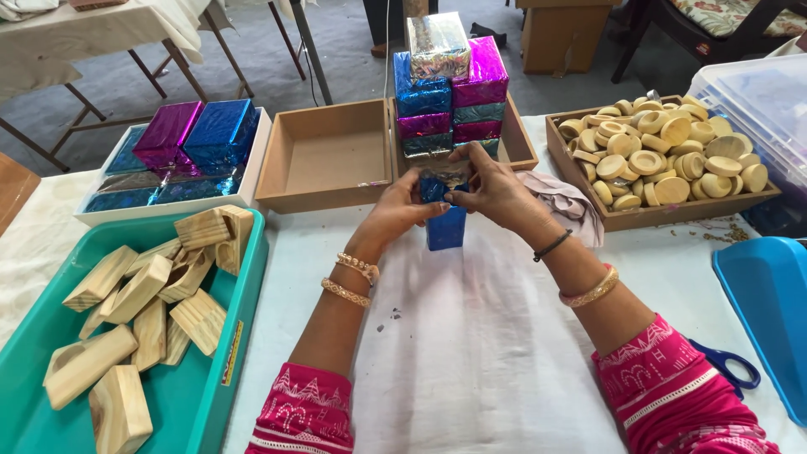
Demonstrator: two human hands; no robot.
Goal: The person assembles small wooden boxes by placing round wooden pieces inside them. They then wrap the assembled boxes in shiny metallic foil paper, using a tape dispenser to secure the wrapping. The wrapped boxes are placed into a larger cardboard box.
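Head view: both hands (pixel 450 197) pinch upright blue block (pixel 445 227).

A table (pixel 471 353) spread with a white cloth carries everything here. On its left edge sits a teal tray (pixel 244 336) filled with cut wooden blocks. Behind it, a white box (pixel 252 181) holds shiny foil-wrapped packs. Next along, an empty brown box (pixel 328 160), then a second brown box (pixel 517 143) with a stack of wrapped packs rising from it. Far right, a wooden tray (pixel 622 220) heaped with round wooden discs. Blue-handled scissors (pixel 731 367) lie by a blue bin (pixel 769 311), and a crumpled pale cloth (pixel 567 206) rests mid-table.
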